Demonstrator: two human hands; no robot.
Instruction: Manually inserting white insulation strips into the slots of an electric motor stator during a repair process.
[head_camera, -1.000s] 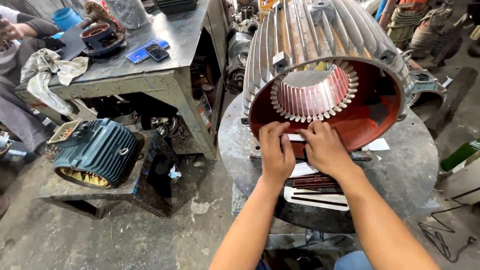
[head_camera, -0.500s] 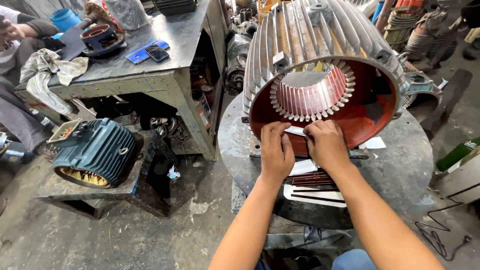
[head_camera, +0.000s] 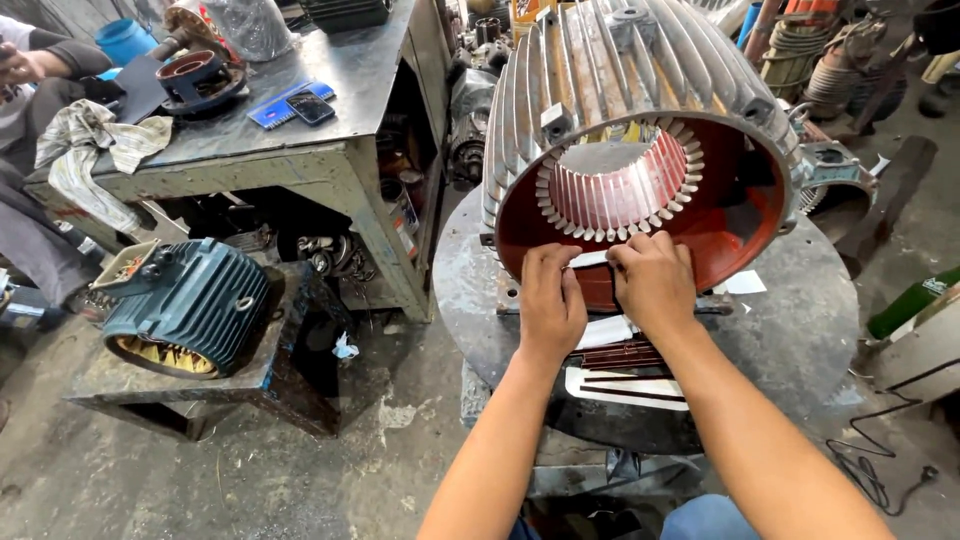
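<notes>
A large finned grey motor housing (head_camera: 620, 90) with a red inside lies on its side on a round metal table (head_camera: 800, 320). Its slotted stator core (head_camera: 620, 185) faces me. Both my hands are at the lower rim of the opening, pinching a thin white paper strip (head_camera: 588, 259) between them. My left hand (head_camera: 550, 305) grips its left end, my right hand (head_camera: 655, 285) its right end. More white strips and dark sticks (head_camera: 625, 370) lie on the table just under my wrists.
A grey workbench (head_camera: 290, 130) at left carries a phone, a blue card and a motor part. A teal motor body (head_camera: 185, 305) sits on a low stand. Another person's sleeve (head_camera: 50, 55) shows at far left. A green bottle (head_camera: 910, 300) lies at right.
Both hands with the strip have stayed at the lower rim of the housing. The view has shifted slightly.
</notes>
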